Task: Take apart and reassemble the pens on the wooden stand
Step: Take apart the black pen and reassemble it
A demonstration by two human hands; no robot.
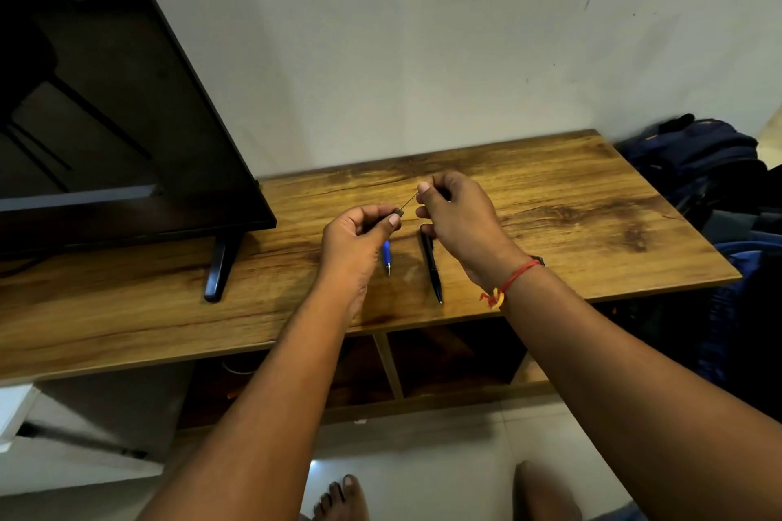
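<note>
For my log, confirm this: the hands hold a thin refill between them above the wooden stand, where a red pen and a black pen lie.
Not red: the head view shows a blue pen lying beside the slim black pen. The rest stands.

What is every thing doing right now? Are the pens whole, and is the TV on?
Left hand: pinches a dark pen piece.
Right hand: pinches the thin refill sticking out of that piece.
Blue pen: lies on the wooden stand, top hidden.
Black pen: lies flat on the stand, looks whole.
TV: screen dark.
</note>
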